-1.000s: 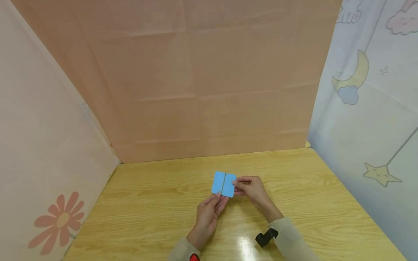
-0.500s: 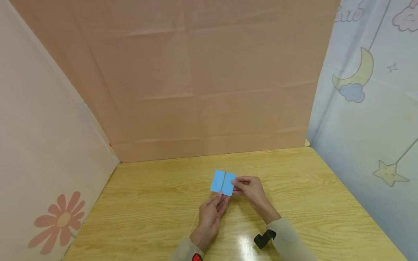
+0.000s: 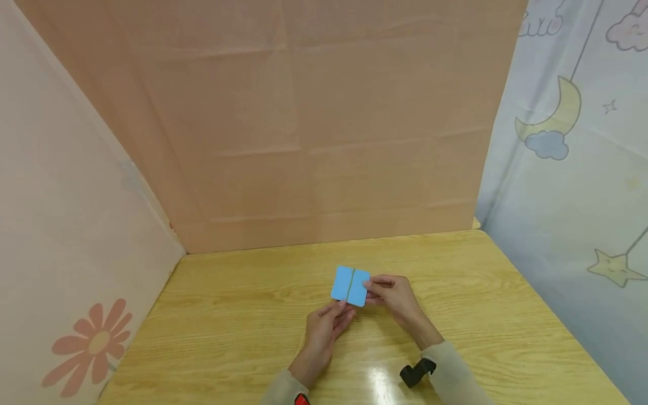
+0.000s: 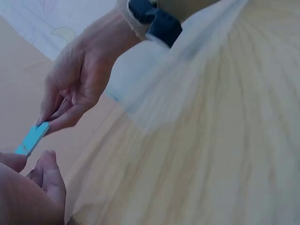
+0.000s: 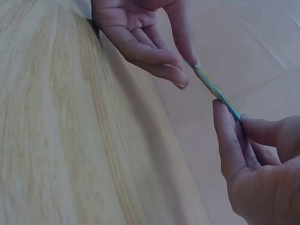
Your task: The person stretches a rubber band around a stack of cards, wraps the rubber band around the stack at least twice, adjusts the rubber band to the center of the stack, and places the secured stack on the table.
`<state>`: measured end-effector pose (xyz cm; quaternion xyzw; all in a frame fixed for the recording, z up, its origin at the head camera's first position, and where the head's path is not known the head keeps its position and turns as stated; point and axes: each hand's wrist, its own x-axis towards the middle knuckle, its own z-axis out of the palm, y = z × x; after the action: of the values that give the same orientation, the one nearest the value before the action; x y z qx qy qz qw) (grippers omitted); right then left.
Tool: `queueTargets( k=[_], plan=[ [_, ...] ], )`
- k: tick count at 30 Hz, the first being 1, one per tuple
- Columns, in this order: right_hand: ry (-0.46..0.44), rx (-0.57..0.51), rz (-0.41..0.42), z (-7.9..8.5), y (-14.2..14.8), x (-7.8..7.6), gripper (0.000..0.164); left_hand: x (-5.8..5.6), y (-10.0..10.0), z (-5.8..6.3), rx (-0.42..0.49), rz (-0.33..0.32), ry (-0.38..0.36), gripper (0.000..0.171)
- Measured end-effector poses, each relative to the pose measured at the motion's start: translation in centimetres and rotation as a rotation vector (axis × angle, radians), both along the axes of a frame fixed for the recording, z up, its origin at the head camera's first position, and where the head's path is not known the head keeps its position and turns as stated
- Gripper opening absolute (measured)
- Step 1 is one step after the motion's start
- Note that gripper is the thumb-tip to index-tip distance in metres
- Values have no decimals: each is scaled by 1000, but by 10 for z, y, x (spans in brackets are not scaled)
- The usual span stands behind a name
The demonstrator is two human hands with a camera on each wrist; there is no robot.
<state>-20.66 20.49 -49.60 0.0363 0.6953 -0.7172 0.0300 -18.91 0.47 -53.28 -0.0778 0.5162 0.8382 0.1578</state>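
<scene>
A thin stack of light blue cards (image 3: pixel 342 282), rounded at the corners, is held up over the table with a dull yellow rubber band (image 3: pixel 350 286) around its middle. At its right edge my right hand (image 3: pixel 400 298) pinches it between thumb and fingers. My left hand (image 3: pixel 320 334) has its thumb tip on the near edge, right by the band, with fingers below. Edge-on in the right wrist view, the card stack (image 5: pixel 216 91) shows layered edges, and the left hand's lower fingers (image 5: pixel 154 70) stand apart from it. The left wrist view shows the right hand's pinch.
Under the hands is a wood-grain table (image 3: pixel 228 315), with a brown-pink cloth panel (image 3: pixel 304 140) along its back edge. A flower-printed panel (image 3: pixel 76 225) stands at the left, a moon-and-star curtain (image 3: pixel 552 214) at the right. A black wrist mount (image 3: pixel 417 372) sits at the right sleeve.
The card stack and both hands shift slightly, first a little left and then back to the right. The grip on the cards looks the same throughout.
</scene>
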Motion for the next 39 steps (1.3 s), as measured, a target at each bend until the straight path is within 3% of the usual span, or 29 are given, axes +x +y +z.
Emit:
queueTargets(
  k=[8, 13, 16, 22, 29, 39],
  plan=[
    [-22, 4, 17, -5, 5, -3, 40, -17, -19, 2, -66, 18, 71, 40],
    [-6, 8, 149, -7, 3, -8, 45, -28, -35, 1, -136, 34, 110, 40],
    [0, 20, 199, -6, 2, -8, 46, -35, -42, -1, -184, 0, 136, 41],
    [-26, 50, 210, -5, 5, -7, 42, -46, -47, 0, -249, -80, 159, 37],
    [-80, 57, 165, -4, 5, -14, 33, -54, -58, 9, -279, -189, 176, 40],
    [-107, 66, 141, 2, 1, -23, 35, -67, -56, 16, -361, -206, 189, 30]
  ],
)
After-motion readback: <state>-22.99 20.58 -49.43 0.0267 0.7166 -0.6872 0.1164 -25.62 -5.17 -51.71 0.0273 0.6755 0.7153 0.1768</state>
